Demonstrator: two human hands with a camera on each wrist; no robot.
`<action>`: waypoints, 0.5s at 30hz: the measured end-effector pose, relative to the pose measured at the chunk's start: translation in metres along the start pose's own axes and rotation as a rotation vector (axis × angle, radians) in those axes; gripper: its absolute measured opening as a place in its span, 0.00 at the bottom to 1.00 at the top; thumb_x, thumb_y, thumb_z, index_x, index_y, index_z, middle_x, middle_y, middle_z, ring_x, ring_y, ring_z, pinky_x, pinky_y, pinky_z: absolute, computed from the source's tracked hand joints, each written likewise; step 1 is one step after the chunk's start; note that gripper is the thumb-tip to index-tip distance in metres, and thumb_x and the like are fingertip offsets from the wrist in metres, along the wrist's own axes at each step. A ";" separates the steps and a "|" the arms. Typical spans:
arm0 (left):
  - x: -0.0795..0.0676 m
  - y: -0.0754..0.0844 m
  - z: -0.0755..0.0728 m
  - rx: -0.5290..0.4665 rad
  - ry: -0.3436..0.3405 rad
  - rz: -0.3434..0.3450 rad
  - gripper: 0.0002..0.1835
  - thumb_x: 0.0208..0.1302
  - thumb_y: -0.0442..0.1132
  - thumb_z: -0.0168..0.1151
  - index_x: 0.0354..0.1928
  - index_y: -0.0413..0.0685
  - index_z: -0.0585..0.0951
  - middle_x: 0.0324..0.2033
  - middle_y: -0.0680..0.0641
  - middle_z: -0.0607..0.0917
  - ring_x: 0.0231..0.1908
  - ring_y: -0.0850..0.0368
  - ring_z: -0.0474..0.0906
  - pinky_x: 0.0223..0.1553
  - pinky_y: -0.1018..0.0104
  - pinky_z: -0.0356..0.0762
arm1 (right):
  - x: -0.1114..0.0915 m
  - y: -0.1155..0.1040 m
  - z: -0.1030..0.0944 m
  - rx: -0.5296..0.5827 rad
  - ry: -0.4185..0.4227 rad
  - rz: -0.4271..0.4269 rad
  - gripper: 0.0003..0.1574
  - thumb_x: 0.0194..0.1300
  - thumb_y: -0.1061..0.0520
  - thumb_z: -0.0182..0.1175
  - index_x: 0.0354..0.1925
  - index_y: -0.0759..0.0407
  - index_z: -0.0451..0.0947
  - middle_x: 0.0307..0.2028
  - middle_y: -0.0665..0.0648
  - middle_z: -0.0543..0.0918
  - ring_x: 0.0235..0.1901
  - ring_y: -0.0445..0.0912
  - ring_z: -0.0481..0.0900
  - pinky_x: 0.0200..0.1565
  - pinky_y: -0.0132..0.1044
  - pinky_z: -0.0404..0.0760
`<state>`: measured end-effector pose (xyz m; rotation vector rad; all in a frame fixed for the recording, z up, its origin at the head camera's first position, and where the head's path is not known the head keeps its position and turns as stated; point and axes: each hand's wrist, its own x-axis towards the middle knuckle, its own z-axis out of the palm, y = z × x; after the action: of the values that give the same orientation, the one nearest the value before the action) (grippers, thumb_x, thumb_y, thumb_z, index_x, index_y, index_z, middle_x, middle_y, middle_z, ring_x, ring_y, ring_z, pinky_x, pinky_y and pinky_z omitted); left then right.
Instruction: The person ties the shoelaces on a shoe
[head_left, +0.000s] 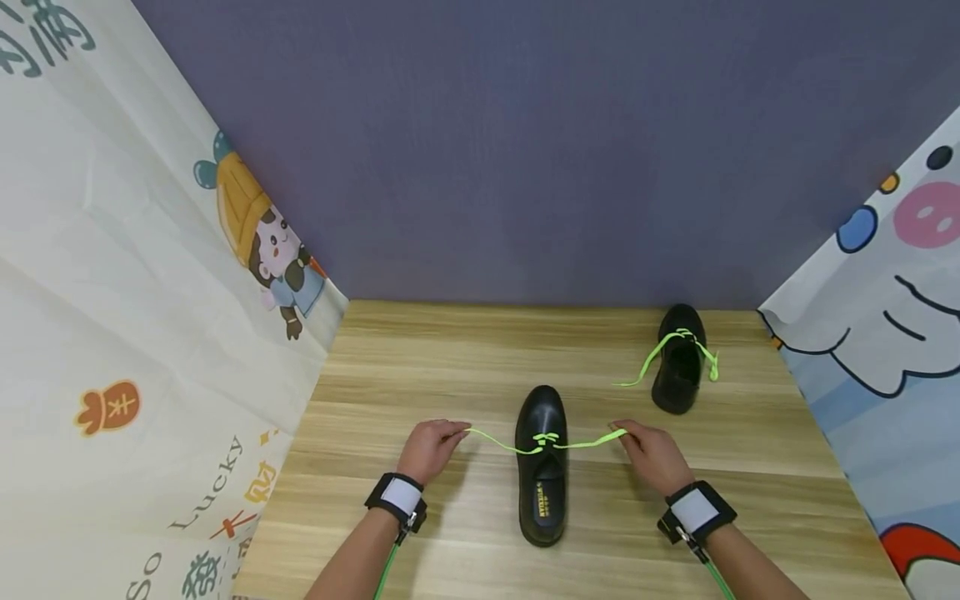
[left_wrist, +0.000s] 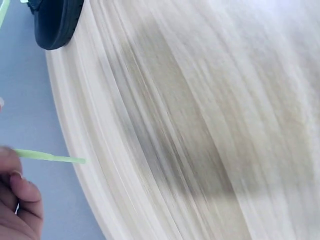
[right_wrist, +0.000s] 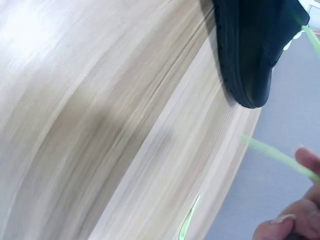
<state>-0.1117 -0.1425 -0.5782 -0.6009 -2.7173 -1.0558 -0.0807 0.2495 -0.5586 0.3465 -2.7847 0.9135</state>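
Note:
A black leather shoe (head_left: pixel 542 417) stands on the wooden board with its toe pointing away from me. Bright green shoelace (head_left: pixel 588 444) runs through its eyelets, and both ends stretch out sideways. To the left of the shoe, my left hand (head_left: pixel 432 450) pinches one lace end between thumb and fingers; a short tip of green lace (left_wrist: pixel 50 156) sticks out past them in the left wrist view. On the other side my right hand (head_left: pixel 656 457) pinches the other end, and its lace tip (right_wrist: pixel 280 156) shows in the right wrist view. Both hands are raised above the board.
A second black shoe (head_left: pixel 677 392) with loose green laces stands at the back right of the wooden board (head_left: pixel 450 350). Behind the board rises a dark grey-blue panel (head_left: pixel 525 150). Printed white cloths hang at the left (head_left: pixel 150 250) and right (head_left: pixel 885 333).

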 end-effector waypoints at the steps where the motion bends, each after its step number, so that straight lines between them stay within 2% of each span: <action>1: 0.000 0.001 0.000 -0.022 -0.011 -0.019 0.09 0.65 0.36 0.68 0.45 0.45 0.89 0.34 0.51 0.90 0.32 0.64 0.83 0.34 0.68 0.80 | 0.001 -0.002 0.000 0.011 -0.005 0.006 0.12 0.66 0.69 0.61 0.47 0.66 0.83 0.38 0.59 0.88 0.29 0.41 0.74 0.32 0.40 0.77; 4: 0.002 0.006 0.000 -0.074 -0.027 -0.068 0.10 0.67 0.34 0.66 0.49 0.42 0.88 0.35 0.51 0.89 0.33 0.63 0.82 0.35 0.68 0.80 | 0.003 -0.006 0.001 0.064 -0.009 0.040 0.12 0.67 0.70 0.59 0.47 0.66 0.83 0.39 0.60 0.88 0.29 0.40 0.75 0.32 0.38 0.77; 7: 0.004 0.009 0.003 -0.148 -0.010 -0.091 0.12 0.68 0.30 0.63 0.51 0.39 0.85 0.34 0.51 0.86 0.32 0.62 0.80 0.34 0.69 0.79 | 0.005 -0.008 0.004 0.170 -0.006 0.080 0.15 0.67 0.71 0.58 0.51 0.68 0.81 0.39 0.61 0.87 0.31 0.37 0.77 0.33 0.33 0.78; 11: 0.008 0.015 0.010 -0.292 0.067 -0.093 0.12 0.68 0.26 0.60 0.51 0.36 0.84 0.39 0.46 0.86 0.35 0.54 0.84 0.37 0.67 0.81 | 0.008 -0.015 0.005 0.386 -0.020 0.154 0.19 0.71 0.71 0.51 0.58 0.73 0.77 0.43 0.66 0.85 0.38 0.39 0.82 0.39 0.30 0.81; 15: 0.013 0.021 0.020 -0.409 0.171 -0.116 0.07 0.70 0.30 0.61 0.44 0.36 0.86 0.36 0.44 0.86 0.35 0.49 0.85 0.38 0.67 0.83 | 0.010 -0.021 0.008 0.604 -0.018 0.190 0.18 0.77 0.67 0.46 0.58 0.76 0.75 0.46 0.70 0.83 0.42 0.43 0.84 0.44 0.33 0.83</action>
<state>-0.1147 -0.1115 -0.5765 -0.3869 -2.4262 -1.6313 -0.0848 0.2265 -0.5504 0.1691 -2.5236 1.7995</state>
